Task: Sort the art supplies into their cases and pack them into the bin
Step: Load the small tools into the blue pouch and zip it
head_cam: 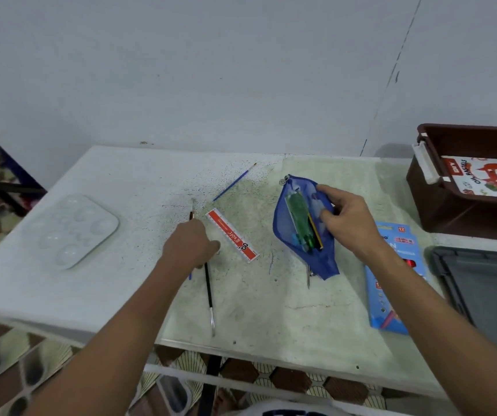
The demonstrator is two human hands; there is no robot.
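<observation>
A blue mesh pencil pouch (pixel 289 217) lies open on the table with green pens and a yellow pencil inside. My right hand (pixel 346 217) pinches the pouch's right edge. My left hand (pixel 191 246) curls over a black paintbrush (pixel 209 295) whose metal end points toward me. A red and white ruler (pixel 232 235) lies just right of my left hand. A thin blue paintbrush (pixel 232 183) lies farther back. The brown bin (pixel 439 205) at the right holds an oil pastels box (pixel 487 178).
A clear plastic paint palette (pixel 73 229) sits at the table's left. A blue box of coloured pencils (pixel 391 277) lies under my right forearm. A grey lid (pixel 487 292) rests at the right edge. A metal tool (pixel 308 276) pokes out below the pouch.
</observation>
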